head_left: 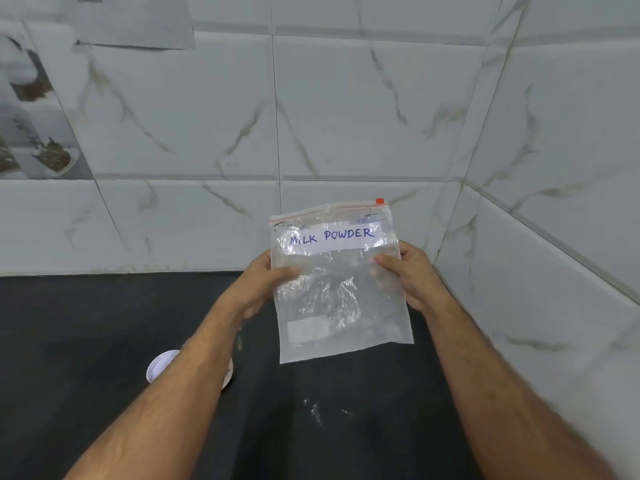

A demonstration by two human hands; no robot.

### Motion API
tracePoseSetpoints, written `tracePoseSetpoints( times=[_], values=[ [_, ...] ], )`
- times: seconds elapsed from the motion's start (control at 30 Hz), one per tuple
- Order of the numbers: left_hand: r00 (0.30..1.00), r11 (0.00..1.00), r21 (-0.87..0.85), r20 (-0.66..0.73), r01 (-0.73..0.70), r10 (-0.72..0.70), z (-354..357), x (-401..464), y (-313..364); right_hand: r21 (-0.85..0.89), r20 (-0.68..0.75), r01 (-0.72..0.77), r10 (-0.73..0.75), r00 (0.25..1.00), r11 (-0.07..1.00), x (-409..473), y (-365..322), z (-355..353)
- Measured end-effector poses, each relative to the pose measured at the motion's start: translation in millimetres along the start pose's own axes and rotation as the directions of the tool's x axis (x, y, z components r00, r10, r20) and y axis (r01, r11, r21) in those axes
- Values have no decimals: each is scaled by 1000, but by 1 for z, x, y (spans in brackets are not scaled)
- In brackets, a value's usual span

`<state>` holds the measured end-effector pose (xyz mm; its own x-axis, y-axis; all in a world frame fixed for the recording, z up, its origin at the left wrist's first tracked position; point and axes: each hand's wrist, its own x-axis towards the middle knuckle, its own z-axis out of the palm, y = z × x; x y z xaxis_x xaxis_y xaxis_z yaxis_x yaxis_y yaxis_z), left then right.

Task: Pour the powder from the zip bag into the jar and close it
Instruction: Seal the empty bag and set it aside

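A clear zip bag (341, 306) with a white label reading "MILK POWDER" hangs upright above the black counter, its red zip strip and slider at the top. The bag looks flat and see-through, with no visible mound of powder in it. My left hand (263, 282) pinches its left edge and my right hand (412, 275) grips its right edge. A white round lid (161, 367) lies on the counter under my left forearm, partly hidden. No jar body is in view.
The black counter (86, 341) runs into a corner of white marble-pattern wall tiles (346, 116) at the back and right. A few white specks (315, 412) lie on the counter below the bag. Papers hang on the wall at upper left.
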<state>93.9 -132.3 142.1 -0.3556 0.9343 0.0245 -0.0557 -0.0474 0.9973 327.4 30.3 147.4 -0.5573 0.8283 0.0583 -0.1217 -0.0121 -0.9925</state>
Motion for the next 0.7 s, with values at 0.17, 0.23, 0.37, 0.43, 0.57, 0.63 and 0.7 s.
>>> tracePoseSetpoints(
  times=[0.17,0.23,0.37,0.43,0.57,0.63,0.7],
  values=[
    [996,999,25,-88,30,-27,1,-7,-14,-70,31,26,-24,999,997,-6,1,-4],
    [989,999,32,-145,29,-24,0,-7,-15,-121,41,26,-22,999,992,-12,0,-6],
    [980,998,-52,-192,43,-52,2,-7,-17,-76,-37,28,-30,999,997,-29,1,-8],
    [979,988,-130,-172,87,-109,4,-10,-19,-39,-58,4,-7,998,999,-40,4,-8],
    [957,943,-210,-79,257,-279,8,-24,-30,-7,-154,-54,52,987,999,-66,16,-9],
    [933,911,-208,20,356,-360,9,-35,-38,0,-234,-112,109,966,994,-85,21,-8],
    [903,888,-161,62,430,-426,10,-49,-44,25,-291,-156,157,944,987,-111,26,-4]
  ],
)
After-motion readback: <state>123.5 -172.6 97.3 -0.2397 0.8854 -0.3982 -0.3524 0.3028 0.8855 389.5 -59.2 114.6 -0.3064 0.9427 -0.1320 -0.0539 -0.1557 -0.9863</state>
